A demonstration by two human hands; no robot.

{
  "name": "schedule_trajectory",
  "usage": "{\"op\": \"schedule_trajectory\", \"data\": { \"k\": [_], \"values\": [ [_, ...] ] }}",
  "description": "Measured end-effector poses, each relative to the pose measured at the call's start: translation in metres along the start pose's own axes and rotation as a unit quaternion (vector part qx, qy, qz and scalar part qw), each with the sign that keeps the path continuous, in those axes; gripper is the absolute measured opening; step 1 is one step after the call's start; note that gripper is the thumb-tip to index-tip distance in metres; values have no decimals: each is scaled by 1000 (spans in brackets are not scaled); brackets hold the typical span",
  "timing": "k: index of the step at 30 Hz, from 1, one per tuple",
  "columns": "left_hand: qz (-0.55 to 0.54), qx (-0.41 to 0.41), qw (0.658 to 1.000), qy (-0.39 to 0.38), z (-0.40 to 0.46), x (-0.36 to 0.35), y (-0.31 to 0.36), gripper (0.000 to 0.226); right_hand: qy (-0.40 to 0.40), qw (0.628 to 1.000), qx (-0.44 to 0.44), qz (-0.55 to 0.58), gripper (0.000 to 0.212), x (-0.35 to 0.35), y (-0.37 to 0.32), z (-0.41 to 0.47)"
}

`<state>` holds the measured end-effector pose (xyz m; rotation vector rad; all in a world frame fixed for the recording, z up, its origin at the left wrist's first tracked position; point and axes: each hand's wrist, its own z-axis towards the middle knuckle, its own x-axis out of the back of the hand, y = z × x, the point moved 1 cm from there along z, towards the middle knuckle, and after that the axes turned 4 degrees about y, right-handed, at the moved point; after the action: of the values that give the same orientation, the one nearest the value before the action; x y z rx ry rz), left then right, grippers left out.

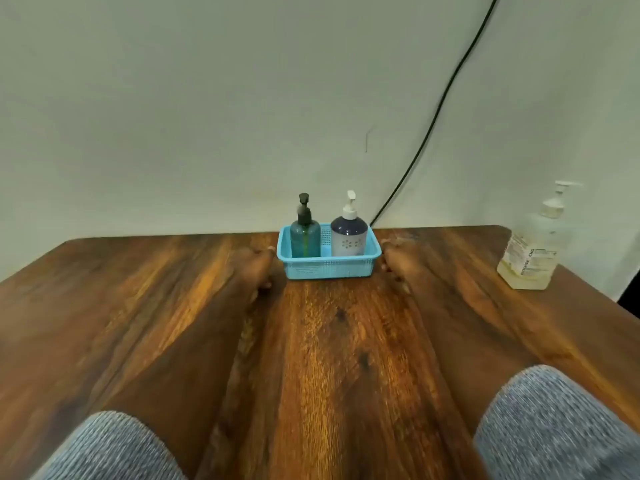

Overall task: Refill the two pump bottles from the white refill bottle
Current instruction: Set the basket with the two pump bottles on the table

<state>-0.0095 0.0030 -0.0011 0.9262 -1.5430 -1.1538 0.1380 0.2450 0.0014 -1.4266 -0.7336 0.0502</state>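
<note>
A light blue plastic basket (329,268) stands at the far middle of the wooden table, close to the wall. Two pump bottles stand upright in it: a teal one with a black pump (304,237) on the left and a dark blue one with a white pump and a flower print (348,237) on the right. My left hand (259,268) holds the basket's left end and my right hand (393,266) holds its right end. Both hands are blurred. A pale translucent bottle with a white pump and a label (530,252) stands at the table's far right.
The brown wooden table (322,358) stretches from me to a pale wall. A black cable (440,109) runs down the wall behind the basket. The table's right edge lies just past the pale bottle. My grey sleeves fill the lower corners.
</note>
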Motion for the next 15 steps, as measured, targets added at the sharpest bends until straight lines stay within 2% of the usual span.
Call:
{"op": "schedule_trajectory", "data": {
  "k": [5, 8, 12, 15],
  "values": [
    [-7, 14, 1000, -27, -8, -11, 12, 17, -6, 999, -30, 22, 26, -8, 0, 5],
    [-30, 13, 999, -8, -7, -12, 15, 13, -9, 998, -39, 44, 23, -8, -2, 4],
    [-10, -36, 998, 41, -18, -7, 28, 10, 0, 995, -8, 96, 21, -9, -9, -3],
    [-19, -48, 998, 37, -28, 5, 37, 16, -11, 986, -19, 168, 17, -3, -15, -10]
  ]
}}
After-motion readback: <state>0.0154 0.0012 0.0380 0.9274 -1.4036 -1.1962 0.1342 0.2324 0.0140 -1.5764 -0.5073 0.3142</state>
